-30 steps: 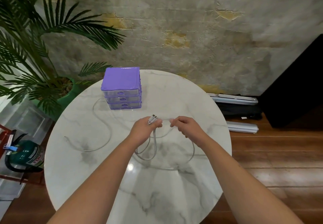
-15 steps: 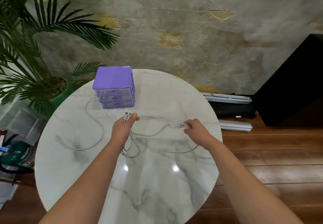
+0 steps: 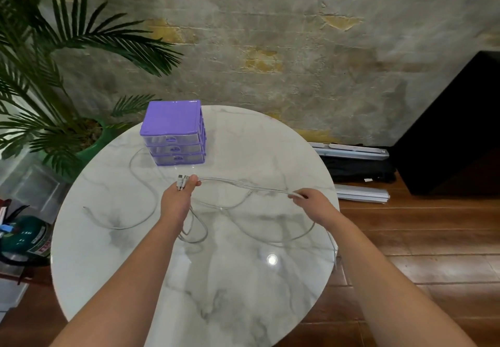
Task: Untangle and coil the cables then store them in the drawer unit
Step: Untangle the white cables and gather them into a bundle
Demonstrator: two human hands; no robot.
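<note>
Thin white cables (image 3: 243,185) lie tangled in loops across the round marble table (image 3: 113,271). My left hand (image 3: 177,198) grips their plug ends, which stick out above my fingers. My right hand (image 3: 313,203) pinches the same strands farther right, so a stretch runs between both hands above the table. One strand hangs off the table's right edge. Another cable loop trails left past the purple drawer unit (image 3: 173,133), which stands at the table's far side with all three drawers shut.
A potted palm (image 3: 62,127) stands left of the table. A green extinguisher (image 3: 24,238) sits on the floor at the left. White bars (image 3: 351,152) and a black bag lie on the wooden floor at the right, beside a black cabinet (image 3: 454,135).
My hands have moved apart: the right slid along the cables to the right, stretching them out, while the left kept hold of the plug ends and shifted left.
</note>
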